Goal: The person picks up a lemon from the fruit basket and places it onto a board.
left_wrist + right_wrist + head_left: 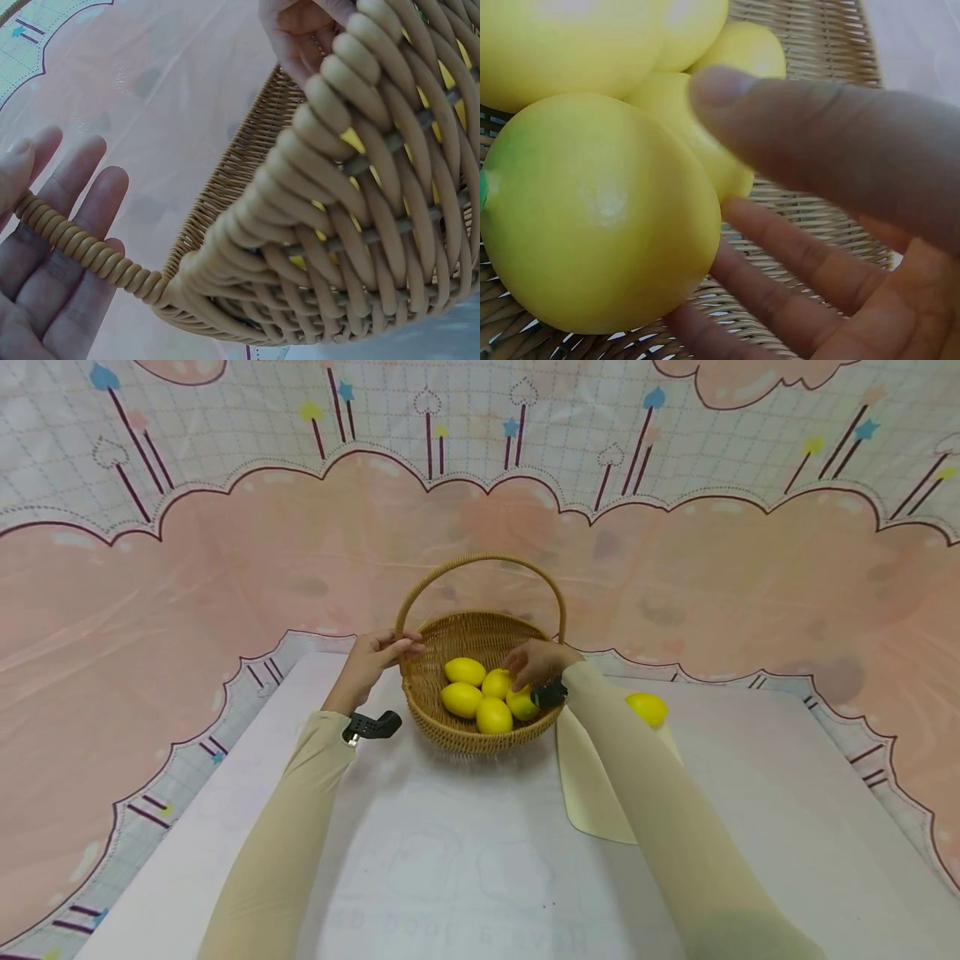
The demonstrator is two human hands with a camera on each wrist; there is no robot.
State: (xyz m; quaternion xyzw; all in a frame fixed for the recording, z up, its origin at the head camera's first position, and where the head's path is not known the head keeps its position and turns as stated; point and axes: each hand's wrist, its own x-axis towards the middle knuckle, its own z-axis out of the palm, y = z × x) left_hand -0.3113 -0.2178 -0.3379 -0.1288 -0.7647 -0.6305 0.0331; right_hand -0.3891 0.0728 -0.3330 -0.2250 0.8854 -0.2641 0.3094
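Note:
A brown wicker basket [465, 743] with a tall arched handle [483, 558] stands upright and holds several yellow lemons [464, 672]. At the left foot of the handle, my left hand [371, 664] holds it loosely. The left wrist view shows the handle lying between the thumb and the extended fingers [86, 195]. My right hand [538, 660] is inside the basket over the right-hand lemons. In the right wrist view its thumb is raised off the near lemon [600, 217], which has a green tip, while the other fingers extend beside and behind it.
To the right of the basket, a cream flat cloth-like piece [596, 793] is partly covered by the right forearm. One more lemon [647, 708] sits at its far end. The white tabletop [450, 835] meets a pink patterned curtain [300, 560] behind.

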